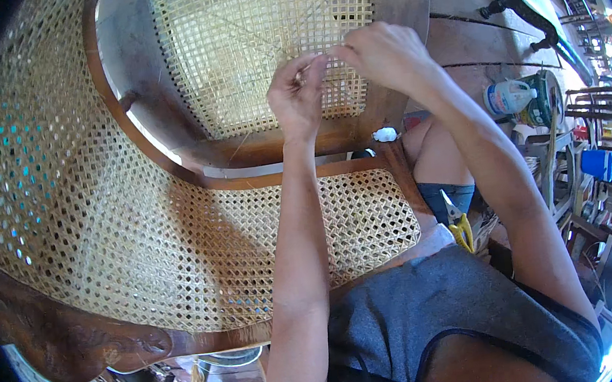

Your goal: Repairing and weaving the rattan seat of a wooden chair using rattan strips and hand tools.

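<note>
A wooden chair has a woven cane seat (231,42), its open grid of pale strands set in a dark wood frame (405,1). Over the right part of this weave my left hand (300,95) is closed, thumb and fingers pinched together. My right hand (387,52) meets it from the right, its fingertips also pinched and almost touching the left ones. Whatever is between the fingers is too thin or too hidden to make out. Nearer to me, a tightly woven cane backrest (201,254) curves round to the left under my left forearm.
Yellow-handled scissors (462,233) lie beside my lap at right. A small white wad (385,135) sits on the seat's near right corner. Farther right are a white plastic jug (509,97), a blue container (598,165) and stacked wooden furniture parts. Carved wood (76,342) edges the backrest.
</note>
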{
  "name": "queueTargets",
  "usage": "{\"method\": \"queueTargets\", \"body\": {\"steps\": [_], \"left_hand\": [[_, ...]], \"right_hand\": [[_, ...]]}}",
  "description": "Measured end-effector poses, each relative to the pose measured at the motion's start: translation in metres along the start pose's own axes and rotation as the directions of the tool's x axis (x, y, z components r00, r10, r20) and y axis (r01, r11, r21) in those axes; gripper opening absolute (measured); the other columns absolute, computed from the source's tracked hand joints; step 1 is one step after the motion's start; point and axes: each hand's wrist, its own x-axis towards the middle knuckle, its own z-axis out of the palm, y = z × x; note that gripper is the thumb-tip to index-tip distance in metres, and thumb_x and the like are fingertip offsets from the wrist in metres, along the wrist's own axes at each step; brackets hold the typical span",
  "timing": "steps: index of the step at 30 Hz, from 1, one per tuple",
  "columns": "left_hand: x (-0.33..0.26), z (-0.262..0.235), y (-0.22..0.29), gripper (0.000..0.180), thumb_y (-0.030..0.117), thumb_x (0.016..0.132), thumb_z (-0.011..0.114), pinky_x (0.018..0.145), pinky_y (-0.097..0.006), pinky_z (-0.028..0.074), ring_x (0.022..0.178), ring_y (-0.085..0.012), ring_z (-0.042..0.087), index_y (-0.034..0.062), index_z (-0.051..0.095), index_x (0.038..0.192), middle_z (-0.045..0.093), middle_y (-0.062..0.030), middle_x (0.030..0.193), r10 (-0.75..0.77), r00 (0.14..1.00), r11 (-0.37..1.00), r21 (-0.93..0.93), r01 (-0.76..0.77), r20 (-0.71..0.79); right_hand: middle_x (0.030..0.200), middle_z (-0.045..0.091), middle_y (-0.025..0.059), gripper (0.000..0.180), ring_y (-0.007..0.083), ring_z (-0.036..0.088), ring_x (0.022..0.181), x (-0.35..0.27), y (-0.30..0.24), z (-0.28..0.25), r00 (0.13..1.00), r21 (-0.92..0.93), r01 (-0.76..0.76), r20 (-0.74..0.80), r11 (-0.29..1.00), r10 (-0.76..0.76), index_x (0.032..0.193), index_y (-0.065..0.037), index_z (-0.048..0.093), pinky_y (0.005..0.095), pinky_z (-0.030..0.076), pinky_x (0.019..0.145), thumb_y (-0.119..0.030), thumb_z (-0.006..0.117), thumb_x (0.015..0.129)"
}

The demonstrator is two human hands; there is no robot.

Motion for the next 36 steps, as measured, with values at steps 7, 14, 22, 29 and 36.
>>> {"method": "queueTargets", "body": {"steps": [7,14,22,29,36], "left_hand": [[-0.002,-0.019,-0.019,0.007,0.006,0.087,0.069,0.065,-0.022,0.049,0.075,-0.0087,0.060,0.0004,0.068,0.091,0.065,-0.0041,0.084,0.071,0.993,0.948,0.317,-0.037,-0.097],[0.000,-0.016,-0.029,0.007,0.006,0.084,0.068,0.061,-0.028,0.051,0.066,-0.0141,0.062,0.0003,0.065,0.087,0.063,-0.0091,0.079,0.095,0.980,0.932,0.361,-0.027,-0.172],[0.003,-0.015,-0.021,0.009,0.013,0.082,0.070,0.072,-0.037,0.053,0.077,-0.0285,0.065,0.0088,0.069,0.090,0.064,-0.0097,0.083,0.165,0.986,0.853,0.506,-0.128,-0.029],[-0.005,-0.008,-0.032,0.020,0.000,0.081,0.069,0.077,-0.029,0.052,0.091,-0.0171,0.063,0.0066,0.069,0.099,0.062,-0.0086,0.097,0.185,0.978,0.745,0.663,-0.074,-0.099],[-0.009,-0.010,-0.030,0.032,-0.005,0.079,0.067,0.080,-0.029,0.052,0.090,-0.0202,0.062,0.0095,0.065,0.108,0.058,-0.0077,0.099,0.265,0.953,0.819,0.556,-0.141,-0.148]], "right_hand": [[0.092,0.070,0.0189,0.016,0.0352,0.070,0.086,0.012,-0.019,0.038,0.994,-0.056,0.063,0.097,0.996,-0.057,0.086,0.001,0.069,0.0428,0.056,0.074,-0.009,0.059,0.081],[0.091,0.070,0.0199,0.016,0.0355,0.070,0.085,0.021,-0.035,0.046,0.993,-0.025,0.112,-0.028,0.993,-0.112,0.088,0.000,0.070,0.0438,0.056,0.073,-0.008,0.058,0.080],[0.091,0.070,0.0208,0.019,0.0342,0.070,0.086,0.020,-0.026,0.035,0.992,-0.057,0.062,0.111,0.996,-0.055,0.089,0.000,0.070,0.0441,0.056,0.074,-0.011,0.055,0.085],[0.088,0.071,0.0160,0.034,0.0347,0.069,0.084,0.021,-0.009,0.022,0.996,-0.129,0.042,0.086,0.991,-0.031,0.087,-0.007,0.073,0.0460,0.055,0.075,-0.033,0.052,0.093],[0.074,0.068,0.0171,0.039,0.0256,0.069,0.071,0.005,0.038,0.014,0.985,0.017,-0.028,-0.169,0.999,0.030,0.084,-0.002,0.068,0.0377,0.052,0.065,-0.036,0.052,0.095]]}}
